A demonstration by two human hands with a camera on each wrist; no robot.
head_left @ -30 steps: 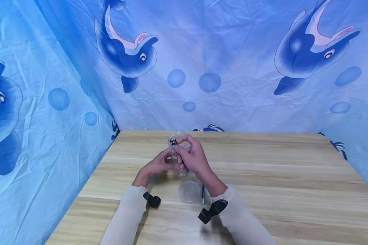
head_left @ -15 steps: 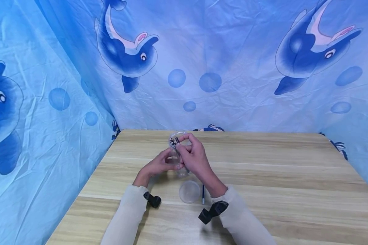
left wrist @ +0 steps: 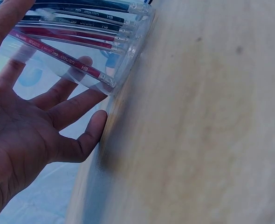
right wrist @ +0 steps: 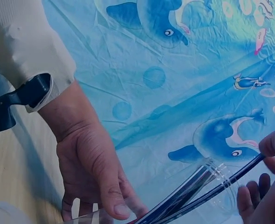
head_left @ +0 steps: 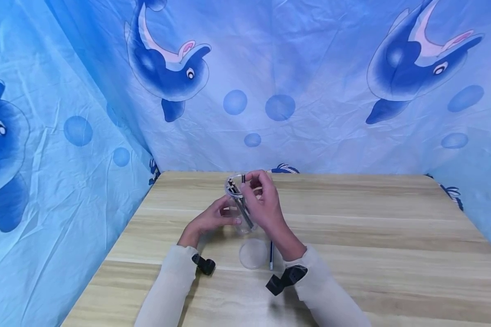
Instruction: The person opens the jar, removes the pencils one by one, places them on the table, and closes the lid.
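Note:
My left hand (head_left: 210,217) holds a clear plastic jar (head_left: 243,230) by its side, thumb in front and fingers reaching round it. Inside are several pencils; in the left wrist view a red pencil (left wrist: 63,57) and dark ones stand with their eraser ends at the jar's base. At the jar's mouth my right hand (head_left: 266,204) pinches the upper end of a dark pencil (head_left: 243,179) between thumb and forefinger. The right wrist view shows this dark blue pencil (right wrist: 221,184) slanting out past the rim, its lower part within the jar.
A round translucent lid (head_left: 253,254) lies on the wooden table (head_left: 372,236) in front of the jar. Beside it, near my right wrist, lies a dark pencil (head_left: 271,258). A blue dolphin-print curtain (head_left: 319,91) hangs behind the table and along its left side.
My right hand has shifted right and slightly up with the pinched pencil, now at the right side of the jar's mouth. More of the pencils inside show. My left hand has stayed in place.

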